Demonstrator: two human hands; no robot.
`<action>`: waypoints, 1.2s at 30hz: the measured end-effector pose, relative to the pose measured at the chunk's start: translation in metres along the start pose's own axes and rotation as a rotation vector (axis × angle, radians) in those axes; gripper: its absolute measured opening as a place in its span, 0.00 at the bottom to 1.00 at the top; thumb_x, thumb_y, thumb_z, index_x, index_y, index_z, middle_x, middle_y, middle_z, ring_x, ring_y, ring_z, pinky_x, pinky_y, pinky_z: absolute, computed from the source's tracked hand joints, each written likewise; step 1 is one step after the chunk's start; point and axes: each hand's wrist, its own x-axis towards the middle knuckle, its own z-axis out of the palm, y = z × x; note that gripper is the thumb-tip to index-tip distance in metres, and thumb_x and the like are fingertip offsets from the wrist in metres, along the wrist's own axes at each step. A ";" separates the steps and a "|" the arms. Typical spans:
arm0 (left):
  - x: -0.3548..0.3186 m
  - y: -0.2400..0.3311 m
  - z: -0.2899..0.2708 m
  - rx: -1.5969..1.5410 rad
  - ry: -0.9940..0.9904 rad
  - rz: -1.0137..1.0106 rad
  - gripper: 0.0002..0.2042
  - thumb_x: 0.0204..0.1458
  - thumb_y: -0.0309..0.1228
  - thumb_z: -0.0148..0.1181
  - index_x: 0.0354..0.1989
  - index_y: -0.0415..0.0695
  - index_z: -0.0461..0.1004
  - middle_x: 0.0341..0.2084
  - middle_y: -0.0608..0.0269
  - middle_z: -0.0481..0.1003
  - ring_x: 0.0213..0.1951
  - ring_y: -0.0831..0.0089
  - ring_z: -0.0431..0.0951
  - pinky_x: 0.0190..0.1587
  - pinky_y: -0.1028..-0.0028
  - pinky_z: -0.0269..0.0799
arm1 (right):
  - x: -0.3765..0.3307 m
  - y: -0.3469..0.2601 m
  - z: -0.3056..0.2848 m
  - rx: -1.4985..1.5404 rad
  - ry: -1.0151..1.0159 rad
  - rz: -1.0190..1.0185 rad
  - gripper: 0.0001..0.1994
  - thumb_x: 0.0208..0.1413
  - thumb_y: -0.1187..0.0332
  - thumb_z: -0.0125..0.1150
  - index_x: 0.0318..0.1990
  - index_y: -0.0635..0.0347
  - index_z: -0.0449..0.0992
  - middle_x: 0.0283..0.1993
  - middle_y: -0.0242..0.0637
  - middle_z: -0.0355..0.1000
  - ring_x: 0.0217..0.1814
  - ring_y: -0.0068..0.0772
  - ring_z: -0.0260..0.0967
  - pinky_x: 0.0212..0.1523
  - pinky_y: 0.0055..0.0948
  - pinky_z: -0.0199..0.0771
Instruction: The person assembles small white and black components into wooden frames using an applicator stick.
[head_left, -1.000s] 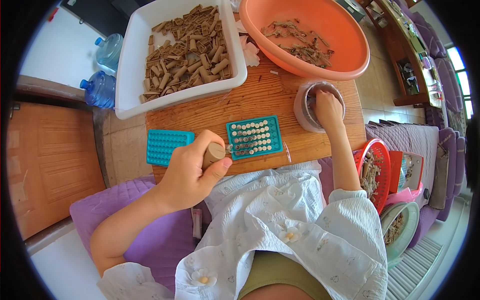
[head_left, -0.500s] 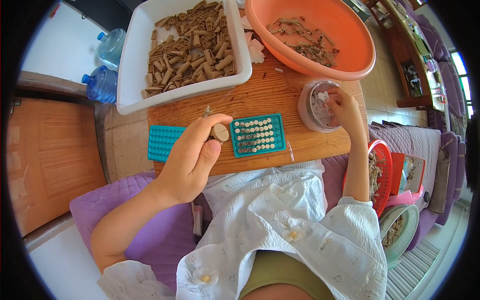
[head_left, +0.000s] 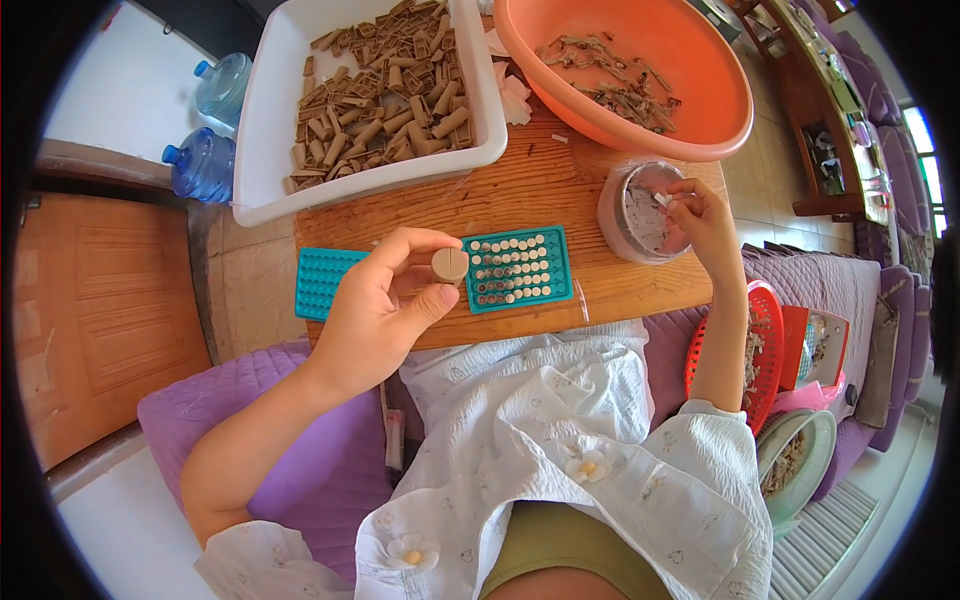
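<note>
At the far left stands a brown door (head_left: 105, 335), and to the right of it are two blue water bottles (head_left: 203, 166), one farther away than the other. On the left part of the bench (head_left: 545, 180) lies a teal tray (head_left: 320, 284) with rows of small hollows, and behind it is a big white bin (head_left: 487, 85) with a heap of brown pieces (head_left: 385, 100). Of the two hands, the left hand (head_left: 370, 315) covers part of this tray and grips a brown cylinder (head_left: 450, 265) between thumb and forefinger; its round end shows a thin line. Just to the right lies a second teal tray (head_left: 563, 265), filled with rows of small round pieces, mostly white and some dark. Far behind it is an orange basin (head_left: 625, 138) with dry bits inside. Near this basin stands a round tub (head_left: 613, 218) containing whitish pieces. At its right side, the right hand (head_left: 708, 222) pinches a small white piece (head_left: 662, 200); I cannot tell whether the fingers touch the rim. Farther right, beside the bench, is a red basket (head_left: 768, 345).
</note>
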 end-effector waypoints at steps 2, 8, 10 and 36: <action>0.000 0.001 0.000 -0.002 -0.014 -0.020 0.15 0.49 0.27 0.54 0.45 0.42 0.62 0.40 0.61 0.67 0.44 0.73 0.69 0.41 0.73 0.72 | 0.002 0.006 -0.001 0.025 -0.010 -0.039 0.08 0.48 0.77 0.52 0.37 0.67 0.68 0.24 0.32 0.66 0.25 0.17 0.63 0.17 0.16 0.66; 0.000 0.008 0.001 -0.198 0.021 -0.249 0.14 0.48 0.28 0.56 0.42 0.42 0.63 0.36 0.65 0.69 0.39 0.79 0.70 0.29 0.81 0.74 | 0.000 0.001 -0.001 -0.005 0.053 -0.095 0.06 0.48 0.77 0.52 0.34 0.67 0.69 0.24 0.30 0.67 0.25 0.16 0.62 0.24 0.16 0.64; 0.000 0.006 -0.002 -0.324 0.008 -0.361 0.17 0.47 0.30 0.57 0.44 0.45 0.61 0.40 0.63 0.67 0.44 0.72 0.70 0.27 0.80 0.74 | -0.003 -0.006 0.001 -0.029 0.083 -0.121 0.05 0.48 0.77 0.52 0.34 0.67 0.69 0.24 0.30 0.67 0.24 0.15 0.61 0.25 0.16 0.63; 0.000 0.003 -0.008 -0.625 -0.124 -0.438 0.18 0.55 0.41 0.42 0.46 0.40 0.63 0.37 0.63 0.72 0.31 0.73 0.76 0.15 0.86 0.66 | -0.060 -0.110 0.142 0.104 -0.206 -0.763 0.15 0.39 0.83 0.55 0.37 0.65 0.61 0.29 0.39 0.68 0.30 0.32 0.70 0.28 0.24 0.71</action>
